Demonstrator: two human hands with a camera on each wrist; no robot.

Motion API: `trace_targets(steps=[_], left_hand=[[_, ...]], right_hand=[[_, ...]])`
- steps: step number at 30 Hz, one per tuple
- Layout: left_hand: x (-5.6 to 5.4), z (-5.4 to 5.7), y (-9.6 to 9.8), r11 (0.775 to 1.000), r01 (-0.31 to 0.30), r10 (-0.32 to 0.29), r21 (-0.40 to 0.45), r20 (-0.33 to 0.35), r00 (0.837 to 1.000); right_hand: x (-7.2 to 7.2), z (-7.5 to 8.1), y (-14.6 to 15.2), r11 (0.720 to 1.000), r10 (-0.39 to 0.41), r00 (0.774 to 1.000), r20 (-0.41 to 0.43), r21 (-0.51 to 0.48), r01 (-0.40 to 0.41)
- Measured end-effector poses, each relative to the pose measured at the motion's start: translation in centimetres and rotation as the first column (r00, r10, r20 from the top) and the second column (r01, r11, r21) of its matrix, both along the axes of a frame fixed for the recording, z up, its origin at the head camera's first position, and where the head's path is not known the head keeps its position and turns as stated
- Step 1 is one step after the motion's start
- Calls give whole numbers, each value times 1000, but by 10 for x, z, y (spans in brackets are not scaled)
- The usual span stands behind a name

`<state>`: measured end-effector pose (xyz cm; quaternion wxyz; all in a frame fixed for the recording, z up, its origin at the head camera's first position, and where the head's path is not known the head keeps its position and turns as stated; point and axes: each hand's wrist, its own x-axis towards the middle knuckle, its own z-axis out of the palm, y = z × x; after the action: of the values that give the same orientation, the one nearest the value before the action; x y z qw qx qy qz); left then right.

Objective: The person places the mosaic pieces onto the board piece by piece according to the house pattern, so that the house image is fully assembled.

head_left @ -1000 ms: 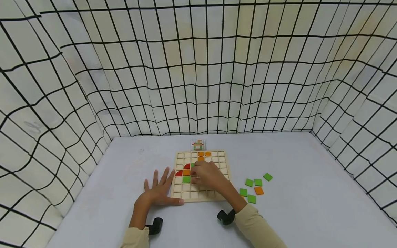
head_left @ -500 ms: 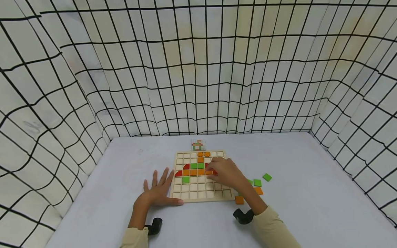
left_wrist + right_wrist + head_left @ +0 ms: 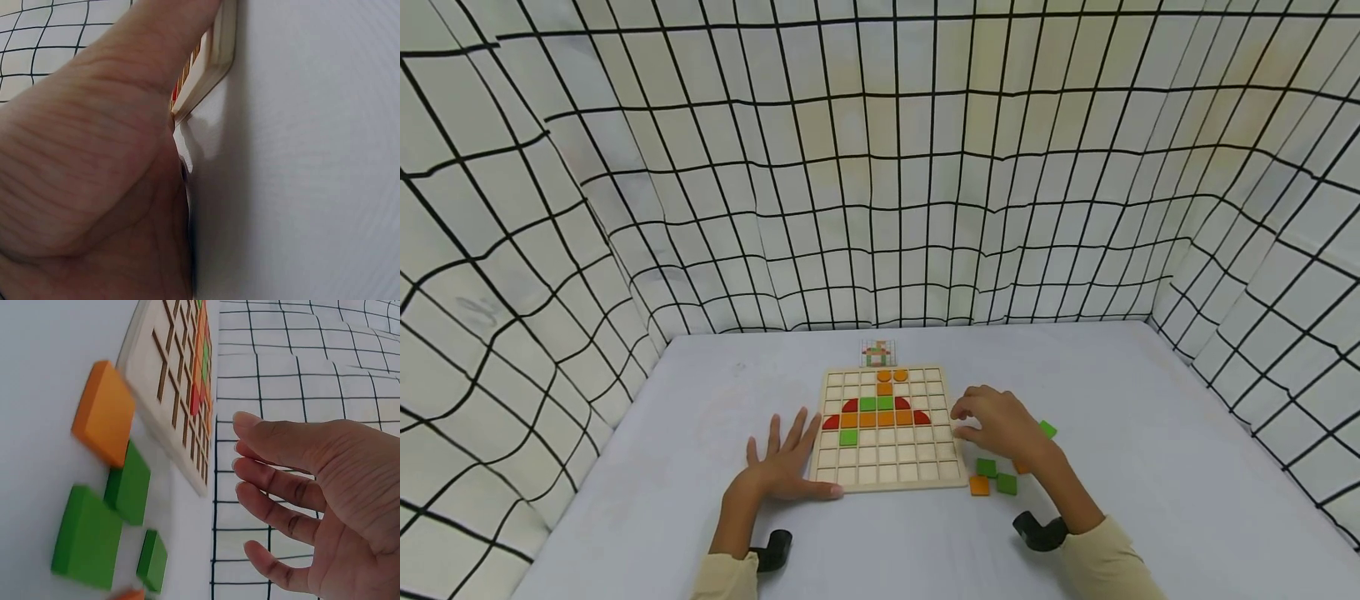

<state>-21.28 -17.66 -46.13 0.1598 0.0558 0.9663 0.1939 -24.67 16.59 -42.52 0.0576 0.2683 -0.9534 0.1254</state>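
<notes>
A pale wooden grid board [image 3: 917, 475] lies mid-table. Set in its cells are a row of orange square tiles [image 3: 886, 418], green square tiles [image 3: 868, 404], red quarter-round tiles [image 3: 921, 417] and two orange round tiles [image 3: 900, 376]. My left hand [image 3: 778, 473] rests flat with spread fingers at the board's left edge, thumb at the near corner. Just right of the board, my right hand [image 3: 1011, 425] hovers over the table, fingers loosely bent and apart. The right wrist view shows nothing in that hand's fingers [image 3: 275, 481].
Loose tiles lie right of the board: a green tile [image 3: 1007, 483], an orange tile [image 3: 979, 485] and several others, some partly behind my right hand. Beyond the board sits a small printed pattern card [image 3: 877, 353]. Black netting [image 3: 917, 208] over white walls borders the table.
My right hand has moved from over the board's middle to its right side, uncovering the orange row and the right-hand red tiles. My left hand has stayed in place.
</notes>
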Motion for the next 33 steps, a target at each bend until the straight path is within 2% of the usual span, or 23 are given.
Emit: trace_targets(steps=[6, 10, 22, 33], left_hand=[[0, 1, 1, 1000, 0, 0, -4, -16, 1000], [0, 1, 0, 1000, -3, 3, -2, -6, 1000], [1, 1, 1, 1000, 3, -2, 13, -11, 1000], [2, 2, 0, 1000, -1, 1, 17, -6, 1000]], right_hand=[[1, -2, 18, 998, -70, 994, 86, 5, 70], [2, -7, 30, 995, -97, 989, 111, 13, 96], [7, -17, 51, 983, -172, 979, 109, 85, 163], [9, -26, 57, 988, -146, 984, 101, 69, 139]])
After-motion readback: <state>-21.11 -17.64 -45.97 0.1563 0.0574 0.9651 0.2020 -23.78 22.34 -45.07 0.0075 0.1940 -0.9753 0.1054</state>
